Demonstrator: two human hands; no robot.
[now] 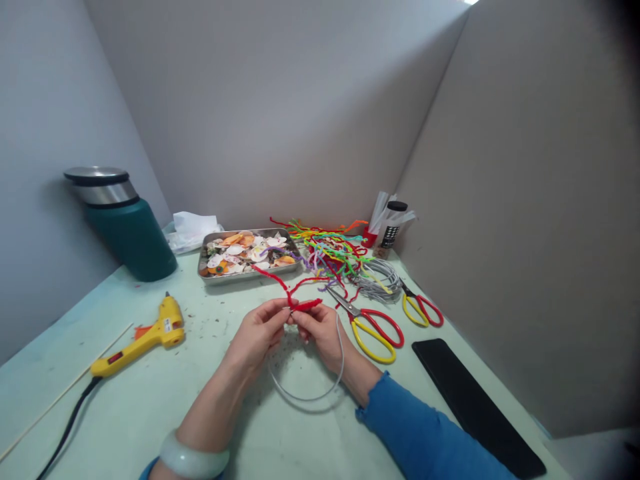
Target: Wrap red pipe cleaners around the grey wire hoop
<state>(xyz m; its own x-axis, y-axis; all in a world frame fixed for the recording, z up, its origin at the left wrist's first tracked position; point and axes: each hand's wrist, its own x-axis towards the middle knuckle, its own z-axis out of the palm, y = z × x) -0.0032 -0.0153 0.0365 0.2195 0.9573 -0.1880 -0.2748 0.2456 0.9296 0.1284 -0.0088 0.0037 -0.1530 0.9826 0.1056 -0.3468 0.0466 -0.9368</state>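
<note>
Both hands meet over the middle of the table. My left hand (263, 328) is closed, its thumb and fingers pinching a red pipe cleaner (273, 275) where it joins a grey wire loop (306, 399). My right hand (319, 329) pinches the same spot from the other side, where red pipe cleaner is wound thickly on the wire. Two loose red ends stick up and away from the hands. Below them the loop hangs in a curve that passes in front of my right wrist. The exact grip of the fingertips is partly hidden.
Scissors (376, 331) lie right of my hands, with smaller scissors (421, 308) beyond. Behind are a shell-filled tray (250, 277), colourful pipe cleaners (335, 250) and a wire coil (377, 280). A glue gun (145, 340) and bottle (127, 233) stand left; a black slab (475, 400) lies right.
</note>
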